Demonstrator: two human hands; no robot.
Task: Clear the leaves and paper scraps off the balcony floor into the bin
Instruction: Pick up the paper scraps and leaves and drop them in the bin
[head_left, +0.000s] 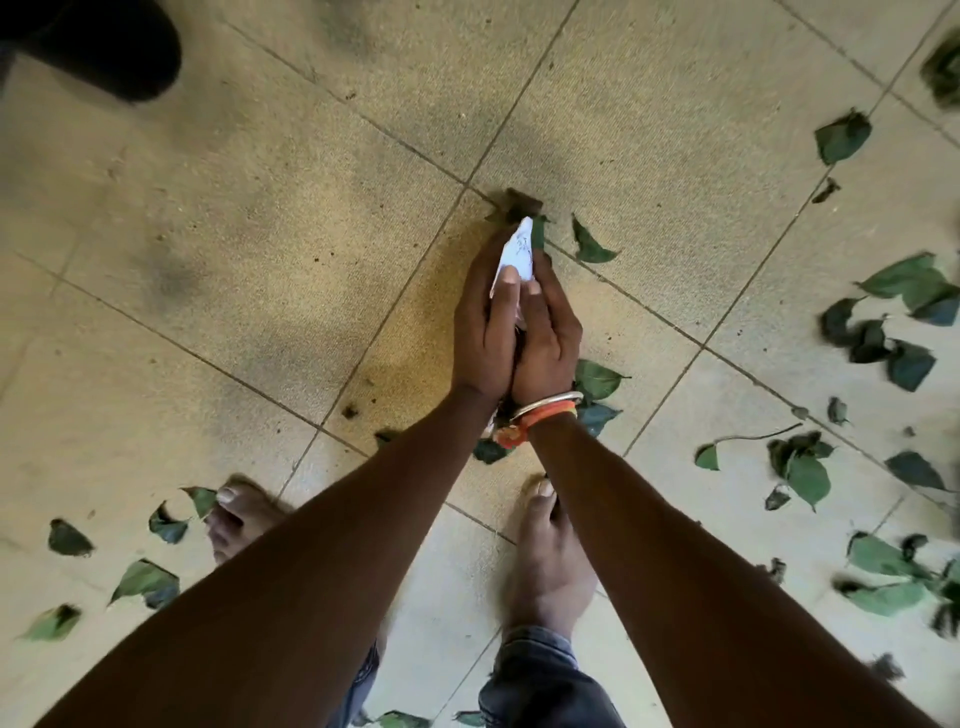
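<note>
At centre frame your left hand (483, 322) and right hand (551, 332) press palm to palm, fingers nearly straight, sandwiching a paper scrap (519, 249) and leaves (522, 202) above the floor (260, 234); these are light, limp and slippery, so squeeze evenly from both sides.
</note>
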